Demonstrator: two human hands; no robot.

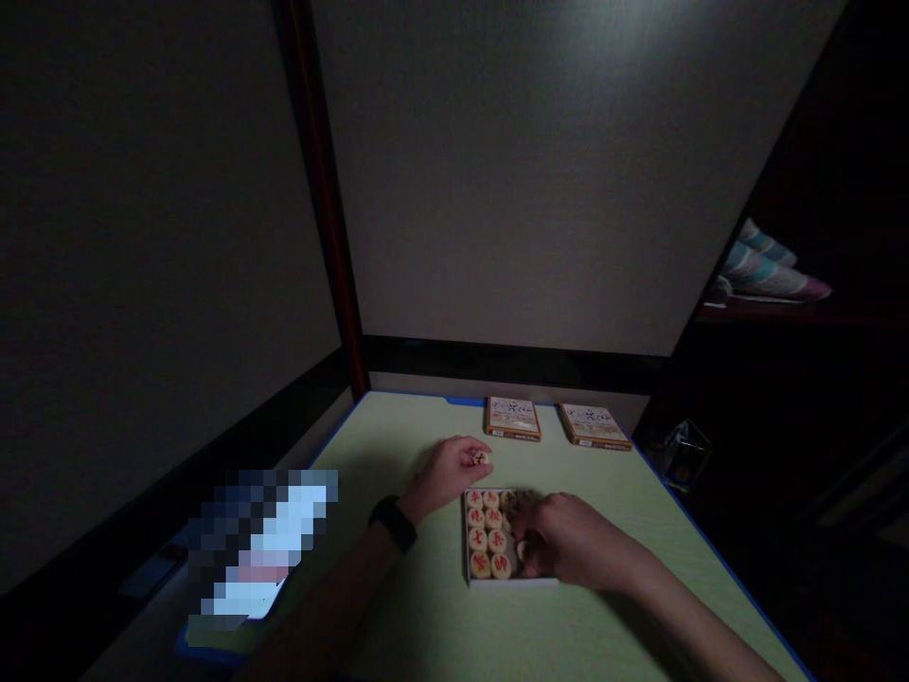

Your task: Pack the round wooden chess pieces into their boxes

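Note:
A shallow white-edged box lies on the green table, with round wooden pieces in rows; the left two columns carry red characters, such as the piece at the front left. Beyond the box's back left corner, my left hand pinches a round piece with a dark character. My right hand is over the right part of the box, fingers bent down around a pale piece. That hand hides much of the box's right side.
Two flat orange-edged boxes lie at the table's back, one in the middle and one at the right. A bright, pixelated screen is at the left edge. Walls rise behind and left.

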